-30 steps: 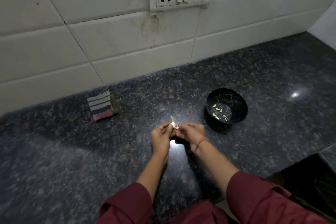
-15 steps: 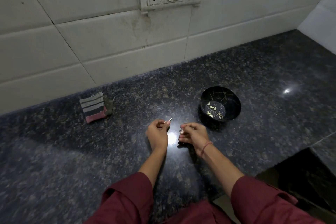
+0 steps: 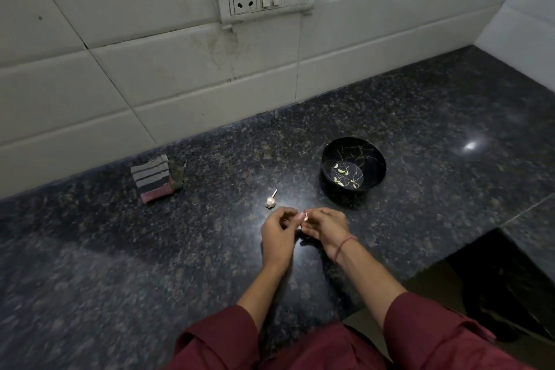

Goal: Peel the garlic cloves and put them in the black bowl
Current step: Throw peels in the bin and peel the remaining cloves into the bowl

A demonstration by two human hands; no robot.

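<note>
Both hands meet fingertip to fingertip over the dark granite countertop (image 3: pixel 435 117): the left hand (image 3: pixel 277 234) and right hand (image 3: pixel 326 227) have curled fingers pinching one small garlic clove (image 3: pixel 304 217) between them. Just beyond the grip, slightly left, the rest of the garlic head (image 3: pixel 271 200) lies on the counter. Beyond and to the right stands the black bowl (image 3: pixel 374 159), holding several peeled cloves (image 3: pixel 341 171). Well off to the left lies a striped cloth (image 3: pixel 154 178).

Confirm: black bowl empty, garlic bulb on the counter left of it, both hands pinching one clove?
Not empty: the head view shows several peeled cloves in the black bowl. Rest holds: garlic bulb on the counter left of it, left hand and right hand pinching one clove.
</note>
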